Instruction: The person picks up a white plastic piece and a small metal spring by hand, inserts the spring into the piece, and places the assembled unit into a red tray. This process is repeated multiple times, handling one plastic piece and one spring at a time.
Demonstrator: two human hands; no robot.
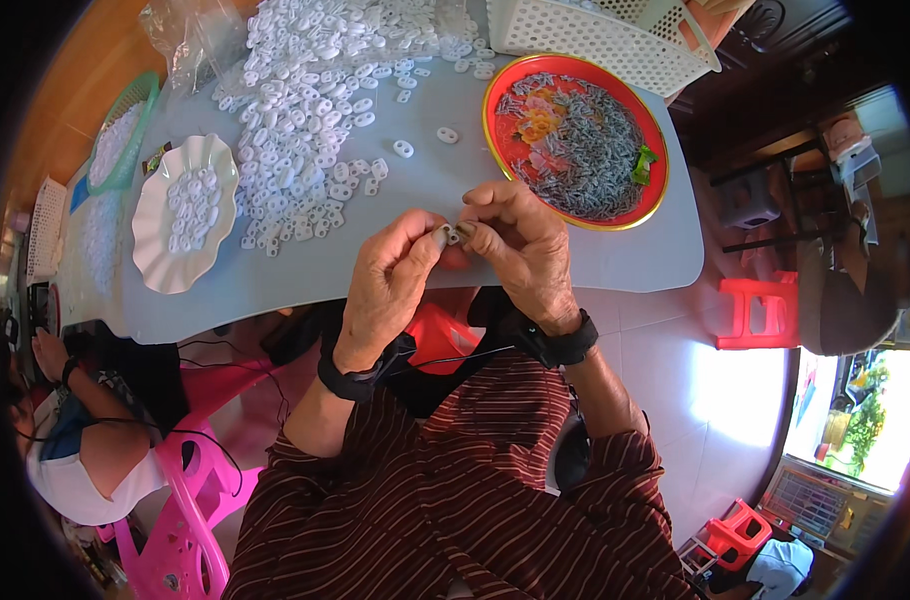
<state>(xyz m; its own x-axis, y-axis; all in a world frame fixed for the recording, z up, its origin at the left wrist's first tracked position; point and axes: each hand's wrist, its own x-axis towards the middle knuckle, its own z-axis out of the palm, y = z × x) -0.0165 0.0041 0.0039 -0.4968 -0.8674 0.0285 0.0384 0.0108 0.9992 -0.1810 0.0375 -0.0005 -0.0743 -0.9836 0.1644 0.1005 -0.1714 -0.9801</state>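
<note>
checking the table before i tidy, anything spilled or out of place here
Two white plastic pieces lie loose on the grey table, apart from the big heap. A green wrapper sits in the red tray among the small grey parts. Nothing looks damaged.

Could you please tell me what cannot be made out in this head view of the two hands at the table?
- Small piece, head view: pinched between left hand and right hand; fingertips hide its shape.
- Grey bits on the red tray: too small to identify.
- White basket: cut off by the top edge.
</note>
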